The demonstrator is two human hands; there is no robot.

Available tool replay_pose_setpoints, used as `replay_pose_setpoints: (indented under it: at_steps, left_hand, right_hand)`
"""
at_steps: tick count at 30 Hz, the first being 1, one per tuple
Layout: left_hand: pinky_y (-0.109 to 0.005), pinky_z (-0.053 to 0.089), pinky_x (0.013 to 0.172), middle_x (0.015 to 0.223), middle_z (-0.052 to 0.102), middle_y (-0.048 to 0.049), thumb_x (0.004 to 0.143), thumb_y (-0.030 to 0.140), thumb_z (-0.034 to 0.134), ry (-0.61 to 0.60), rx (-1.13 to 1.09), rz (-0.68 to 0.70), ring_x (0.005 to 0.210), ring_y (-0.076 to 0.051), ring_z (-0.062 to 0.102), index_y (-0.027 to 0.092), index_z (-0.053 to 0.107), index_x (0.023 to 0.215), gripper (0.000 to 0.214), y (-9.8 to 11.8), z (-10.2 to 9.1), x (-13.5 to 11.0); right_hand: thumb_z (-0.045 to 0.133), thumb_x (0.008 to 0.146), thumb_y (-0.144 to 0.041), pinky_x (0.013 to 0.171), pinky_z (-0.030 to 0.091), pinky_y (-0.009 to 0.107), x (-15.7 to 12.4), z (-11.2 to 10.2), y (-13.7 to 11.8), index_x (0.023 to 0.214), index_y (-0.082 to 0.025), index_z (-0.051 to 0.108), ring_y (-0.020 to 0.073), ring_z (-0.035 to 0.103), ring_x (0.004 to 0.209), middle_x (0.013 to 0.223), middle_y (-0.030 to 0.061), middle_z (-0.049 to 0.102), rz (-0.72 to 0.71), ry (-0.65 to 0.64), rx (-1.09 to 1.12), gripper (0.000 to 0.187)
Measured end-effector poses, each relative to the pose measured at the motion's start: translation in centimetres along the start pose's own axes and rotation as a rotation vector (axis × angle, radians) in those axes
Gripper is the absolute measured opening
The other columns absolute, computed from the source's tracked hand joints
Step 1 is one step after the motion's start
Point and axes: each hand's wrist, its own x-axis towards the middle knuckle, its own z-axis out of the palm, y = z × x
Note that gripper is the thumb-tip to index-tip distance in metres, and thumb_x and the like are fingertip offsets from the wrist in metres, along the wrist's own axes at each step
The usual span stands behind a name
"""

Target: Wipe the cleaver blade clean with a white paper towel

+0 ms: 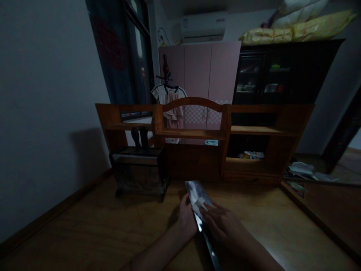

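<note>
A kitchen knife [194, 188] with a broad shiny blade lies tilted in front of me. Its dark riveted handle points back toward my body. From the left side my left hand [187, 215] grips the blade, with most of its fingers hidden behind the metal. My right hand [222, 225] presses a white tissue [199, 203] against the blade's face, fingers bent over it. To the left, a dark knife holder [138, 171] stands on the wooden surface, with two black handles [140, 137] sticking up out of it.
Behind the knife, a wooden shelf unit [193, 162] spans the back of the wooden surface [254, 214]. A white wall [50, 113] borders the left side. Beyond are pink wardrobe doors [196, 71], a dark cabinet [307, 71] and hanging clothes [173, 103]. The room is dim.
</note>
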Motion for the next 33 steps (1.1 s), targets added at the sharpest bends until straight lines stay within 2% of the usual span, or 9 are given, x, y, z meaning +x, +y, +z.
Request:
replay_pose_setpoints:
  at_steps: [3, 7, 10, 14, 17, 21, 28, 33]
  left_hand:
    - [-0.039, 0.047, 0.077, 0.081, 0.067, -0.0165, 0.085, 0.051, 0.043, -0.043, 0.009, 0.003, 0.075, -0.028, 0.064, 0.008, 0.063, 0.088, 0.047, 0.1, 0.2, -0.4]
    - [-0.037, 0.047, 0.072, 0.077, 0.066, -0.014, 0.085, 0.05, 0.043, -0.039, 0.038, -0.011, 0.068, -0.026, 0.063, 0.009, 0.062, 0.091, 0.045, 0.2, 0.7, -0.8]
    - [-0.036, 0.047, 0.073, 0.076, 0.066, -0.0135, 0.085, 0.048, 0.043, -0.04, 0.031, -0.018, 0.067, -0.024, 0.062, 0.01, 0.062, 0.088, 0.043, 0.2, 0.7, -0.8]
    - [-0.038, 0.047, 0.081, 0.079, 0.067, -0.0152, 0.085, 0.048, 0.043, -0.007, 0.007, 0.003, 0.079, -0.027, 0.064, 0.008, 0.063, 0.09, 0.046, 0.1, -0.2, -0.1]
    - [-0.039, 0.047, 0.083, 0.081, 0.067, -0.0164, 0.084, 0.048, 0.045, 0.05, 0.017, 0.008, 0.082, -0.029, 0.065, 0.004, 0.063, 0.096, 0.049, 0.1, -0.9, 0.6]
    - [-0.04, 0.047, 0.084, 0.083, 0.068, -0.0176, 0.083, 0.05, 0.046, 0.043, 0.013, 0.001, 0.087, -0.031, 0.065, 0.004, 0.063, 0.098, 0.051, 0.0, -1.1, 0.8]
    - [-0.041, 0.044, 0.091, 0.094, 0.067, -0.018, 0.084, 0.047, 0.046, -0.13, 0.016, -0.009, 0.093, -0.03, 0.063, 0.007, 0.062, 0.098, 0.045, 0.1, -0.3, -0.1]
    - [-0.041, 0.044, 0.091, 0.095, 0.066, -0.0184, 0.085, 0.048, 0.044, -0.111, -0.001, -0.005, 0.092, -0.03, 0.063, 0.006, 0.061, 0.1, 0.048, 0.2, -0.1, -0.4]
  right_hand:
    - [0.031, 0.103, -0.029, 0.108, 0.036, 0.038, -0.2, -0.1, 0.8, 0.13, -0.026, 0.055, 0.0214, 0.049, 0.122, 0.13, 0.0022, 0.056, 0.035, 0.036, -0.053, 0.036]
    - [0.033, 0.102, -0.027, 0.099, 0.045, 0.037, -0.4, 0.3, 1.4, 0.131, -0.026, 0.054, 0.0224, 0.056, 0.114, 0.127, 0.0034, 0.058, 0.115, 0.075, -0.11, 0.035]
    - [0.035, 0.102, -0.028, 0.105, 0.04, 0.038, -0.4, 0.9, 1.0, 0.133, -0.024, 0.052, 0.0227, 0.052, 0.12, 0.133, 0.0049, 0.054, 0.097, 0.09, -0.11, 0.036]
    - [0.032, 0.103, -0.028, 0.112, 0.03, 0.042, -0.2, 1.4, -0.4, 0.139, -0.022, 0.046, 0.0221, 0.04, 0.13, 0.138, 0.0055, 0.048, 0.025, 0.053, -0.05, 0.039]
    - [0.032, 0.103, -0.028, 0.113, 0.028, 0.042, -0.1, 1.3, -1.3, 0.141, -0.024, 0.043, 0.0213, 0.036, 0.133, 0.141, 0.0034, 0.044, -0.022, 0.03, 0.002, 0.04]
    - [0.031, 0.103, -0.027, 0.114, 0.027, 0.039, 0.0, 0.9, -1.6, 0.139, -0.025, 0.046, 0.0197, 0.037, 0.132, 0.14, 0.0015, 0.045, -0.038, 0.02, 0.01, 0.039]
    - [0.032, 0.101, -0.028, 0.105, 0.039, 0.04, -0.2, 0.7, 0.3, 0.121, -0.02, 0.061, 0.025, 0.053, 0.118, 0.126, 0.0076, 0.059, 0.1, 0.105, -0.11, 0.036]
    - [0.034, 0.1, -0.024, 0.1, 0.042, 0.038, -0.2, 1.0, 0.6, 0.115, -0.017, 0.062, 0.0249, 0.059, 0.108, 0.117, 0.0101, 0.063, 0.121, 0.085, -0.162, 0.033]
